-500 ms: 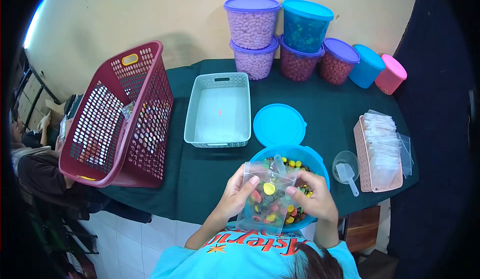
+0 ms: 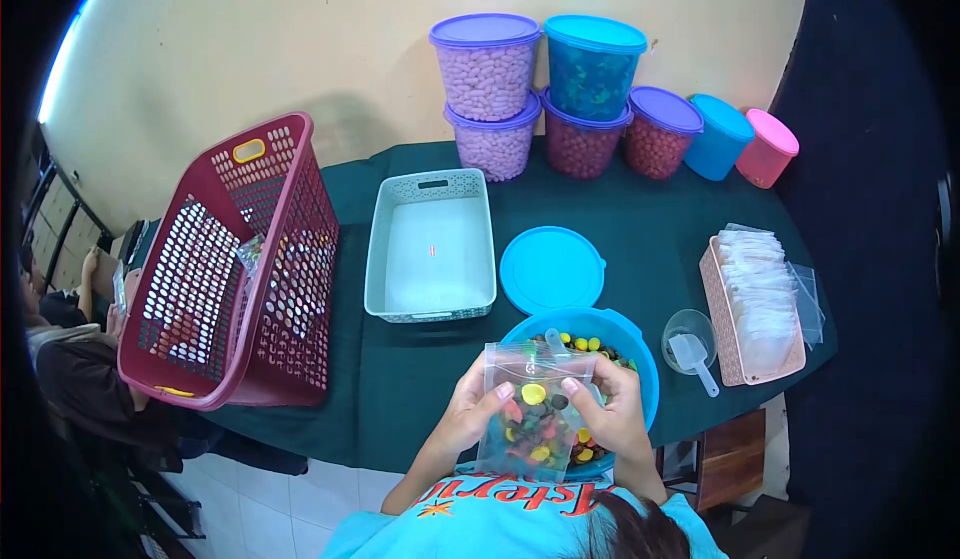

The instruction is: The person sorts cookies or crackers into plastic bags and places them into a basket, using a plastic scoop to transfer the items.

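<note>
A clear zip bag [image 2: 528, 429] with yellow, dark, green and red round pieces in its lower part is held up in front of my chest. My left hand [image 2: 469, 411] grips its left edge, thumb across the front. On the other edge, my right hand [image 2: 612, 411] pinches it near the upper corner with the thumb on the front. Behind the bag stands a blue tub [image 2: 640, 359] of the same colourful pieces, partly hidden by my hands and the bag. A scoop handle [image 2: 555, 341] sticks up from the tub.
Beyond the tub lies a blue lid [image 2: 552, 270]. A pale green tray [image 2: 430, 259] and a maroon basket [image 2: 290, 279] are to the left. Rightward are a bowl with a scoop [image 2: 690, 344] and a pink basket of bags [image 2: 755, 309]. Lidded containers [image 2: 590, 69] line the wall; a person [image 2: 85, 369] sits left.
My right hand has moved left and inward along the bag's upper edge, its thumb closer to the left one. The view has tilted a little, so the table sits lower.
</note>
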A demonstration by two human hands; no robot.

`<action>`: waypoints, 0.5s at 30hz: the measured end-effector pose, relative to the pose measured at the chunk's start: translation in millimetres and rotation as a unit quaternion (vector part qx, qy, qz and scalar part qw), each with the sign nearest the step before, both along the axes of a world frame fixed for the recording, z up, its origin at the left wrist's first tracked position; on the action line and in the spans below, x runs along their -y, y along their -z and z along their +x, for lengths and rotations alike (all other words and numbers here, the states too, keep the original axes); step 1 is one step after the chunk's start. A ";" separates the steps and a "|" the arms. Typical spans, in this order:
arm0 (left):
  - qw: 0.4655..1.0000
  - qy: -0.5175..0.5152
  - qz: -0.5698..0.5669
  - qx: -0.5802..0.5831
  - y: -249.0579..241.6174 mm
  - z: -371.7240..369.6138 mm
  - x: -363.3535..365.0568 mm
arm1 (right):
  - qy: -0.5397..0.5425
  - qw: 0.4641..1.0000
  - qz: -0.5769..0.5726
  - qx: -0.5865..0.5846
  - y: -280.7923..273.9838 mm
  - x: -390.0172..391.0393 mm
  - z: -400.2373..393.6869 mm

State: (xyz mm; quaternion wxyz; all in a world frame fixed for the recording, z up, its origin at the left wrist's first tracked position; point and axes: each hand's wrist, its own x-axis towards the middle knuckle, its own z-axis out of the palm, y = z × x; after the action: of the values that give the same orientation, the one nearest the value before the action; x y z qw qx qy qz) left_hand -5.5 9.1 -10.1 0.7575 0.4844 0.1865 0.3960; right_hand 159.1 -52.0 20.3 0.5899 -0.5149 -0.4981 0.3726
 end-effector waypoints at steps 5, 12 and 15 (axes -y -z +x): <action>0.999 0.029 -0.007 -0.021 -4.9 1.5 0.3 | 0.019 0.997 0.025 0.064 -4.1 4.9 0.7; 0.997 0.028 0.008 -0.075 -8.8 5.3 4.7 | 0.010 1.000 0.023 0.017 -0.2 7.9 1.0; 0.998 0.026 0.009 -0.063 -9.4 4.7 0.8 | -0.005 1.000 0.025 0.010 -2.6 6.7 1.7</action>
State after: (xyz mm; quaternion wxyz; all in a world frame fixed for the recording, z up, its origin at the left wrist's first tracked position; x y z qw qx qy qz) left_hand -0.8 8.2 -0.7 0.7499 0.5200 0.2176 0.3463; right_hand 160.8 -58.7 22.9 0.5957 -0.5013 -0.5157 0.3575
